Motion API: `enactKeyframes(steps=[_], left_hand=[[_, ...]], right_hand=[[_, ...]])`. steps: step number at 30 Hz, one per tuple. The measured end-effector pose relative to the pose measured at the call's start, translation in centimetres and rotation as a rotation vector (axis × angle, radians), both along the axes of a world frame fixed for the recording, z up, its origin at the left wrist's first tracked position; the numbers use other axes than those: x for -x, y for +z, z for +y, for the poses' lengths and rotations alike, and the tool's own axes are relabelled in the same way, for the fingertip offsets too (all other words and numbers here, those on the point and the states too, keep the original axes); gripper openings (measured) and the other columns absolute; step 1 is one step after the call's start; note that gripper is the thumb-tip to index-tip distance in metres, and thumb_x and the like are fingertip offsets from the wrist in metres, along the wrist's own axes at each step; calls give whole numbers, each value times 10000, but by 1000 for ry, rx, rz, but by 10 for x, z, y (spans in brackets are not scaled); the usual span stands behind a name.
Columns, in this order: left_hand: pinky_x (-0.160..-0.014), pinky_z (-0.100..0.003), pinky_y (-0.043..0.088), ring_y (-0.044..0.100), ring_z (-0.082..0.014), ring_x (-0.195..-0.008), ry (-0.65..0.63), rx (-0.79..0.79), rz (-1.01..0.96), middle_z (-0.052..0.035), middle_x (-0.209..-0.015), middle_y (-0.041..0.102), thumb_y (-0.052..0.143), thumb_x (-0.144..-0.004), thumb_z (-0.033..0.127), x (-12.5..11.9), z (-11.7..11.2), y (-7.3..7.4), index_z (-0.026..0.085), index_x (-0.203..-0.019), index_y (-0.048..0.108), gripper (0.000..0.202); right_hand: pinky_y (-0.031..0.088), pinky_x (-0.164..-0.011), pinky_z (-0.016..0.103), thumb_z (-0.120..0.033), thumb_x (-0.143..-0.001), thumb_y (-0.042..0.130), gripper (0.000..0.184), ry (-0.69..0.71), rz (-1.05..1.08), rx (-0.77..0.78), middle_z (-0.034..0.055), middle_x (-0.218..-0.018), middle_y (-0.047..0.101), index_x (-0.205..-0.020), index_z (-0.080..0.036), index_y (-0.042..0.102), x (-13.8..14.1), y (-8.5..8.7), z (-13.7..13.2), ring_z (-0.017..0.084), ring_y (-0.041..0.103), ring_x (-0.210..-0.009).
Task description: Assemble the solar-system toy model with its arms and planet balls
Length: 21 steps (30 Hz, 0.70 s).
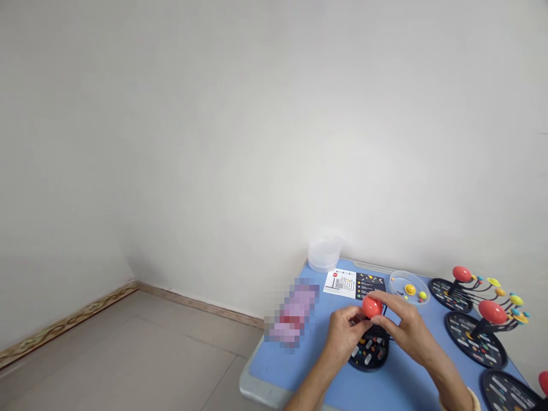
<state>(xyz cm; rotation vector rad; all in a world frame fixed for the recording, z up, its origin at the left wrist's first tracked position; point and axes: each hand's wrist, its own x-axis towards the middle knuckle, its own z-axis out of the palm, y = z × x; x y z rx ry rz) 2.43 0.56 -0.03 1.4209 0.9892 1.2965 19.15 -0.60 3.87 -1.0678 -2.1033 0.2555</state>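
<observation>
Red plastic ball [371,306] sat between the person's two hands, above the middle of a black round base [369,355] printed with colored shapes and just in front of an instruction card [340,283]. The right hand [406,331] came in from the lower right, its fingers [387,302] curved over the top and far side of the ball and clamped on it. The left hand [346,334] rose from the bottom edge of the view, its fingers bunched together against the ball's lower left side; whether they gripped the ball or a dark piece beneath it could not be told. Both forearms angled inward, and a pale cuff [471,399] showed at the right wrist.

All of this was over a blue table [402,382]. Behind the hands lay a clear round dish [409,288] holding yellow balls, and a clear plastic tub [324,254] stood at the far corner. A pixelated pink object [293,315] lay to the left. Two assembled planet models [479,302] stood to the right, with a third black disc [509,391] near the lower right corner.
</observation>
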Motion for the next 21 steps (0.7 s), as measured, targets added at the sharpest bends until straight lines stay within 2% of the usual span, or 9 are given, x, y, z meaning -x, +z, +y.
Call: enactKeyframes(steps=[5, 13, 18, 21], left_hand=[[-585, -242, 445, 586, -174, -615, -16, -16, -29, -14, -622, 678, 739, -667, 332, 1, 1, -2, 150, -670, 724, 183], [-616, -242, 464, 616, -182, -645, -38, -5, -45, -19, -652, 710, 721, -696, 280, 4, -2, 4, 147, -675, 735, 135], [-596, -233, 449, 604, -171, -617, -33, -4, -39, -6, -615, 697, 739, -666, 279, 3, -1, 4, 149, -637, 729, 133], [-584, -232, 446, 595, -165, -602, -29, 13, -37, -4, -608, 691, 745, -659, 290, 3, -1, 4, 152, -624, 721, 145]], right_hand=[[496, -969, 415, -348, -900, 583, 293, 41, -25, 0, 64, -1209, 656, -1186, -294, 611, -1, 2, 1, 250, 596, -1140], [501, -971, 415, -308, -900, 580, 330, 64, 21, -2, 77, -1214, 657, -1226, -271, 605, -2, 0, 2, 247, 600, -1140], [494, -983, 400, -330, -850, 653, 408, 70, 68, 74, 62, -1235, 651, -1251, -280, 594, -2, 0, 1, 244, 594, -1153], [489, -986, 406, -340, -848, 656, 365, 59, 89, 104, 59, -1205, 670, -1206, -278, 624, -3, 2, 1, 247, 601, -1141]])
